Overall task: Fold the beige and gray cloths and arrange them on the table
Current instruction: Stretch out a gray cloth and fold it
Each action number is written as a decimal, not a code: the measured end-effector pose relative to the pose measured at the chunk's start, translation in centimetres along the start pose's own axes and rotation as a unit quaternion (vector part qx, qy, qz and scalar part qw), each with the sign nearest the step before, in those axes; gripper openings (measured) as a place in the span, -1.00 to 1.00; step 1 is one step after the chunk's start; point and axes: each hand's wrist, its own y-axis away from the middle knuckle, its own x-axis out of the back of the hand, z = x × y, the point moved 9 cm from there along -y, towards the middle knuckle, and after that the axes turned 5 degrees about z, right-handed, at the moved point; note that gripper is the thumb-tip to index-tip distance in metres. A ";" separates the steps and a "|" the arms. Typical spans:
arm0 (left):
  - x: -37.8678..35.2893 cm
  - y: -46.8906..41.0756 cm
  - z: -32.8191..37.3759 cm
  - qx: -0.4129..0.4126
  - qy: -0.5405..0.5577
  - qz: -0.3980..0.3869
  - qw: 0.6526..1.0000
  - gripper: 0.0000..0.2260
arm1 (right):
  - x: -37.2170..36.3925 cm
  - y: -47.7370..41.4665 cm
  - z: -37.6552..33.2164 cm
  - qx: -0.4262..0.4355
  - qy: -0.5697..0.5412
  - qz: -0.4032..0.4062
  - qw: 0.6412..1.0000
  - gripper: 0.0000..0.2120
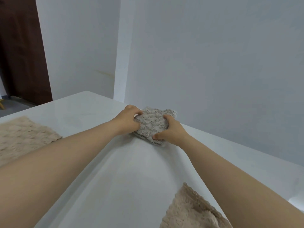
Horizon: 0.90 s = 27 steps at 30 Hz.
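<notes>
White counter (123,170), pale wall (213,63), dark door (21,46) at 10 o'clock.
Left grip (130,120) and right grip (171,130) clutch the gray cloth (151,124) at 12 o'clock by the far edge; beige cloth (24,137) at 9 o'clock, second beige cloth (189,209) at 5.

My left hand (130,120) and right hand (171,130) cover both sides of the fluffy gray folded cloth (152,125), so its side edges and its number of layers are hidden. My left fingertips sink out of sight into its pile. The shaggy beige cloth (24,139) at the left is blurred and cut by the left edge, and my left forearm (65,153) covers its near part. The second beige cloth (189,211) runs off the bottom edge, and my right forearm (230,170) hides its right side. The glossy white table (115,170) is cut off left, right and below. A yellowish wooden piece (1,104) at the left edge is too cropped to identify.
</notes>
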 end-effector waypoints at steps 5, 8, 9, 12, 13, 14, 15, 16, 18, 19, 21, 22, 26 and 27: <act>-0.4 0.9 -0.6 0.027 0.013 0.041 0.999 -0.52 | 1.9 0.4 2.1 -0.055 -0.041 0.035 0.997 -0.13; -0.1 2.4 -0.2 0.027 0.014 0.052 0.998 -0.54 | 3.5 2.0 2.2 -0.031 -0.037 0.061 0.997 -0.24; 0.1 3.0 0.1 0.026 0.009 0.058 0.998 -0.56 | 3.9 2.7 2.1 -0.023 -0.032 0.066 0.997 -0.29; 1.0 5.0 1.2 0.014 -0.016 0.063 0.998 -0.61 | 4.6 4.9 1.9 -0.012 -0.019 0.067 0.997 -0.39; 1.3 5.8 1.7 0.008 -0.018 0.059 0.998 -0.63 | 4.8 5.7 1.8 -0.006 -0.014 0.068 0.998 -0.42; 1.6 6.7 2.2 0.003 -0.017 0.054 0.998 -0.64 | 5.0 6.7 1.6 -0.001 -0.011 0.068 0.998 -0.46; 1.9 7.6 2.7 -0.001 -0.015 0.051 0.999 -0.65 | 5.1 7.6 1.4 0.007 -0.008 0.065 0.998 -0.52; 2.3 8.7 3.2 -0.004 -0.013 0.048 0.999 -0.65 | 5.3 8.6 1.0 0.017 -0.004 0.061 0.998 -0.58; 2.9 10.9 4.3 -0.011 -0.015 0.038 0.999 -0.65 | 5.8 10.8 0.2 0.037 0.003 0.059 0.998 -0.70; 3.0 12.1 4.9 -0.014 -0.014 0.032 0.999 -0.65 | 6.1 11.9 -0.2 0.045 0.007 0.060 0.997 -0.74; 3.5 14.7 6.2 -0.017 -0.004 0.025 1.000 -0.67 | 6.7 14.6 -1.1 0.061 0.007 0.062 0.996 -0.80; 3.8 15.9 6.8 -0.019 0.001 0.025 0.999 -0.68 | 7.0 16.0 -1.7 0.068 0.004 0.062 0.996 -0.83; 4.4 21.1 9.4 -0.028 0.003 0.008 1.000 -0.70 | 8.0 22.1 -3.1 0.092 0.002 0.063 0.994 -0.89; 4.5 22.4 10.0 -0.032 0.003 0.002 0.999 -0.70 | 8.3 23.7 -3.2 0.096 -0.002 0.063 0.993 -0.89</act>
